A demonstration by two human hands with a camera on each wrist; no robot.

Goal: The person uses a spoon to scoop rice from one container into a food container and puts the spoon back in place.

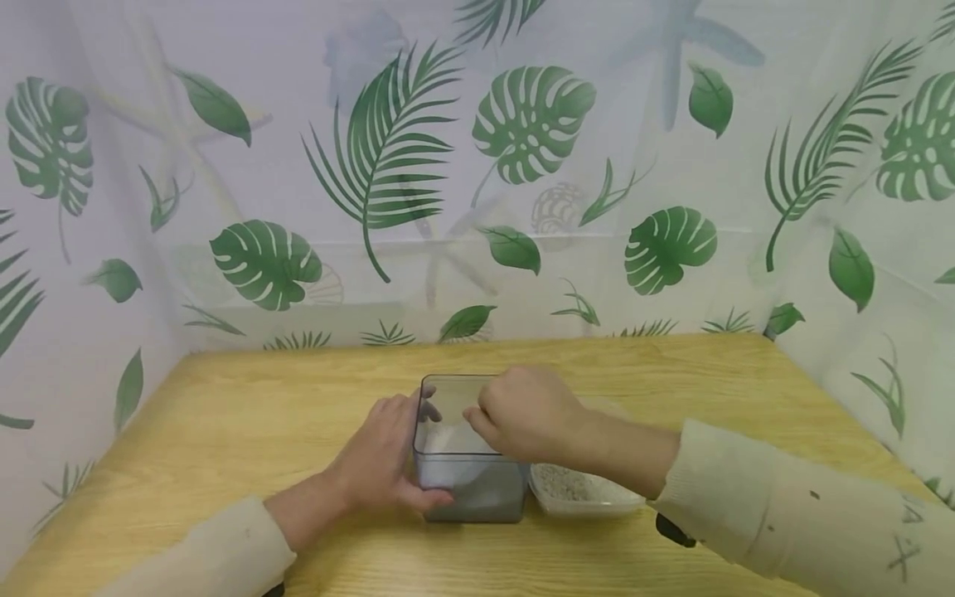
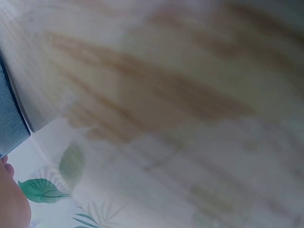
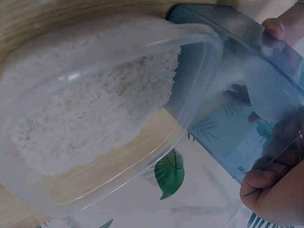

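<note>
A clear grey-tinted square container (image 1: 466,473) stands mid-table with pale granules in its bottom. My left hand (image 1: 384,464) grips its left wall, thumb across the front face; its fingertips (image 3: 278,28) show at the rim in the right wrist view. My right hand (image 1: 522,414) hovers over the container's open top with its fingers curled; nothing shows between them. Just right of the container (image 3: 247,104) sits a shallow clear tray (image 1: 585,493) of whitish granules (image 3: 95,123). The left wrist view is blurred, showing only the container's edge (image 2: 12,118).
The wooden table (image 1: 246,423) is closed in by a leaf-print curtain (image 1: 388,166) at the back and on both sides. A small black object (image 1: 675,531) lies under my right sleeve.
</note>
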